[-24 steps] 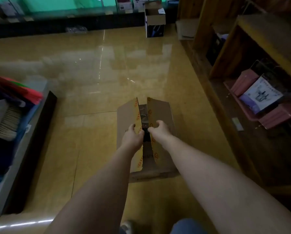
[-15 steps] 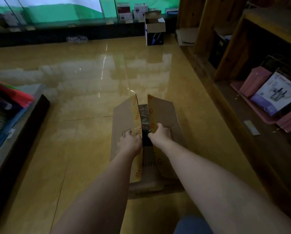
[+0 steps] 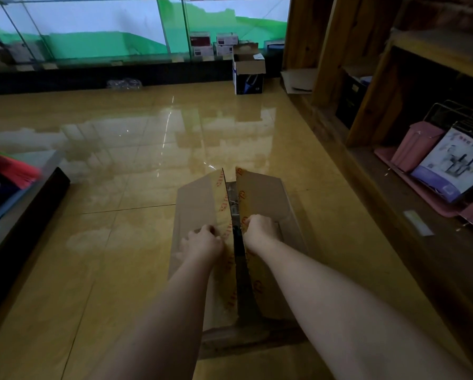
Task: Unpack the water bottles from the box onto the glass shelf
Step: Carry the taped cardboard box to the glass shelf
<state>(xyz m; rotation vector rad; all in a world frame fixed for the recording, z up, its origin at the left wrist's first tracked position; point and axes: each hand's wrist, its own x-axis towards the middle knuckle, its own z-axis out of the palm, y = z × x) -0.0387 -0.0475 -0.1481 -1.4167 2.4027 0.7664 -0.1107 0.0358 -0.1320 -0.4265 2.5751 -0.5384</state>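
Note:
A brown cardboard box [image 3: 268, 198] with printed tape along its flap edges stands on the tiled floor in front of me. Its two top flaps are raised, with a narrow gap between them. My left hand [image 3: 203, 241] grips the inner edge of the left flap [image 3: 195, 198]. My right hand [image 3: 260, 229] grips the inner edge of the right flap. Through the gap I glimpse something clear and shiny inside; the bottles are otherwise hidden. A glass shelf [image 3: 114, 60] runs along the far wall.
Wooden shelving [image 3: 372, 86] lines the right side, holding pink racks [image 3: 419, 144] and a boxed product [image 3: 454, 163]. A small open carton [image 3: 248, 69] stands at the far end of the floor. A low counter [image 3: 24, 215] with colourful goods is at my left.
The two flaps have been pulled slightly further apart, and both hands have slid a little outward along them. My view has tilted up, showing more of the far wall.

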